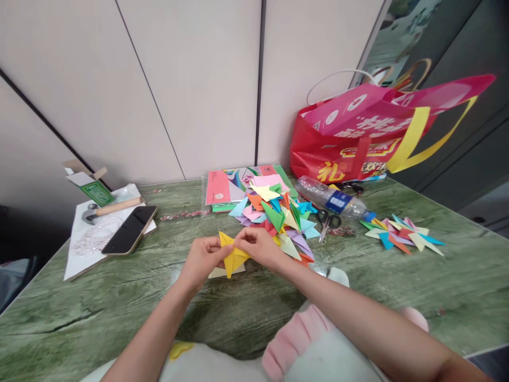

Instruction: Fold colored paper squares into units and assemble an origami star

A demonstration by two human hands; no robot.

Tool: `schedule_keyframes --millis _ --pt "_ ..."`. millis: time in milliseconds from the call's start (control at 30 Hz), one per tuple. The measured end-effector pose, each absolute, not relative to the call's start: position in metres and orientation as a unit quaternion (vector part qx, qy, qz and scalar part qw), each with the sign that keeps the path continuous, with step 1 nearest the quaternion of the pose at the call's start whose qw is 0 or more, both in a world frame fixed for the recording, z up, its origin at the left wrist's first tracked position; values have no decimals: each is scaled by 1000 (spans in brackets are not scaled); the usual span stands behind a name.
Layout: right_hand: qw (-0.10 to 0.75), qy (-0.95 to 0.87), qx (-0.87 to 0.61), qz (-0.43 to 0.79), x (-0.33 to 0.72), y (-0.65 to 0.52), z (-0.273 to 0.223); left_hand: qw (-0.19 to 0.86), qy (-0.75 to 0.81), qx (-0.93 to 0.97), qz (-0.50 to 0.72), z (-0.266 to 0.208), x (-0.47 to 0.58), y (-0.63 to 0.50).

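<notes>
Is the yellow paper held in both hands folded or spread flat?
Folded: the yellow, pointed paper piece shows creases and projecting points, with the left hand and right hand pinching it.

Had paper pile (274, 213) near back edge of surface (71, 318), bottle (338, 201) to right, bag (338, 146) behind bottle, phone (129, 229) toward left edge!

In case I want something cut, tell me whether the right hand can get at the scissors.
Probably yes, if it releases the yellow paper: the scissors lie beside the bottle, handles uncovered. Part of the pile lies between them and the right hand, but looks easy to reach over.
</notes>
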State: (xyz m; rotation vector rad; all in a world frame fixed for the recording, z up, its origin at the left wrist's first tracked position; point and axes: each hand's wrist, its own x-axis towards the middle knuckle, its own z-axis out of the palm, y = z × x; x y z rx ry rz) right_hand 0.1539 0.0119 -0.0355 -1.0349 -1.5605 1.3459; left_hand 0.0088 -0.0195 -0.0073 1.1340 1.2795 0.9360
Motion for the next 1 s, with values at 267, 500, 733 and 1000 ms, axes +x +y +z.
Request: schedule_keyframes --millis 267,500,733,1000 --pt "410 -608 -442 517 154 11 -33 544 546 441 460 -5 8 -19" --pt "419 -570 -446 548 155 14 -36 510 560 375 534 -2 -3 -12" --pt "452 -525 -442 569 154 15 -35 509 545 364 558 -2 -13 -8" --pt "474 -600 -389 514 155 12 -31 544 548 412 484 -4 -2 -13"
